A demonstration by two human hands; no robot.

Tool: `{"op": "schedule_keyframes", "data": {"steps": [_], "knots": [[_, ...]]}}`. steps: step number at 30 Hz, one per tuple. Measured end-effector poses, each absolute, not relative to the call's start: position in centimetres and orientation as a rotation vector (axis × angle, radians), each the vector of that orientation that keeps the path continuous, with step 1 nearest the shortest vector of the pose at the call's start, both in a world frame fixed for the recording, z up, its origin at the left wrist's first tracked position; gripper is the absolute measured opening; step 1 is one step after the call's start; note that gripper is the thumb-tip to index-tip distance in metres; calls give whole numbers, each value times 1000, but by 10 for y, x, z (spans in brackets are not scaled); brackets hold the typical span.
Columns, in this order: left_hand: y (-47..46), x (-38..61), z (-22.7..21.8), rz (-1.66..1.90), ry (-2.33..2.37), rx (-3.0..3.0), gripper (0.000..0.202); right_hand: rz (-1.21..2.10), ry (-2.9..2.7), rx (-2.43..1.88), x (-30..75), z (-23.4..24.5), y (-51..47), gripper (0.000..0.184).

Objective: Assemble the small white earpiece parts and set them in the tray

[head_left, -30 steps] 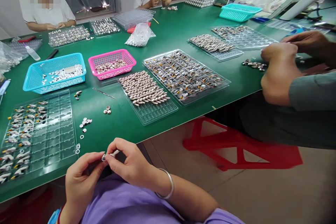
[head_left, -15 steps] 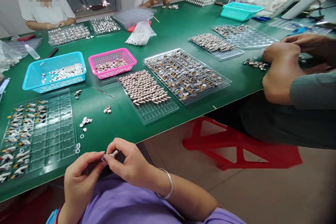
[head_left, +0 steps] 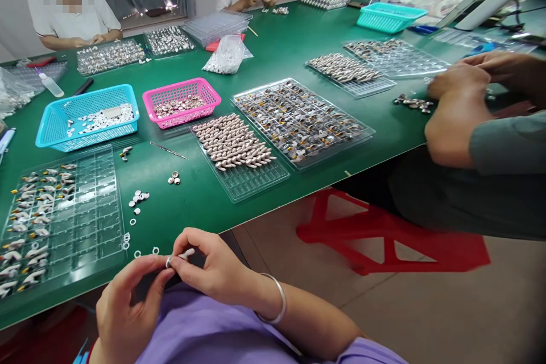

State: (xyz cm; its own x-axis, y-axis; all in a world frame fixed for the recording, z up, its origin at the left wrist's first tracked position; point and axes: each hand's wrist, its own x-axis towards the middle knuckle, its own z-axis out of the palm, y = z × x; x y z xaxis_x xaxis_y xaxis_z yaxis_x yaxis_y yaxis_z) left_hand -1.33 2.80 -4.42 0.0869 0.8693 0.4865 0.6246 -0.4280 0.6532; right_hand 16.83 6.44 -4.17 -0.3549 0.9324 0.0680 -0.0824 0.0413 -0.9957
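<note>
In front of my lap, my right hand (head_left: 215, 267) pinches a small pale earbud shell (head_left: 187, 253) between thumb and forefinger, its stem pointing right. The thumb and forefinger of my left hand (head_left: 130, 301) close on the shell's round end, where a whitish ring shows; I cannot tell whether it is separate. On the table edge beyond lie thin white rings (head_left: 156, 250), white round caps (head_left: 137, 199) and three beige round caps (head_left: 174, 178). To the left, a clear tray (head_left: 96, 199) holds earbud parts with orange tips in its left columns.
A blue basket (head_left: 46, 125) with white pieces and a pink basket (head_left: 147, 103) with beige caps stand behind. Tweezers (head_left: 168, 151) lie nearby. Beside them are a tray of beige shells (head_left: 232, 142) and a filled tray (head_left: 298, 119). A co-worker's arm (head_left: 452, 119) rests at right.
My left hand has shifted slightly left and down, with its fingers a little further apart behind the pinch. Two white rings at the table edge now show above it.
</note>
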Motion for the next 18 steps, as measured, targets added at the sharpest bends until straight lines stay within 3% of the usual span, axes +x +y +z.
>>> {"op": "schedule_keyframes", "data": {"steps": [5,10,18], "knots": [[29,-18,-41,1239,1432,2277,25,1700,-1265,-832,168,-43,64,11],[28,-21,-40,1247,1238,2365,36,1829,-1145,-805,166,-50,63,19],[40,-4,-41,1208,1408,1892,36,1633,-1241,-890,170,-56,68,14]]}}
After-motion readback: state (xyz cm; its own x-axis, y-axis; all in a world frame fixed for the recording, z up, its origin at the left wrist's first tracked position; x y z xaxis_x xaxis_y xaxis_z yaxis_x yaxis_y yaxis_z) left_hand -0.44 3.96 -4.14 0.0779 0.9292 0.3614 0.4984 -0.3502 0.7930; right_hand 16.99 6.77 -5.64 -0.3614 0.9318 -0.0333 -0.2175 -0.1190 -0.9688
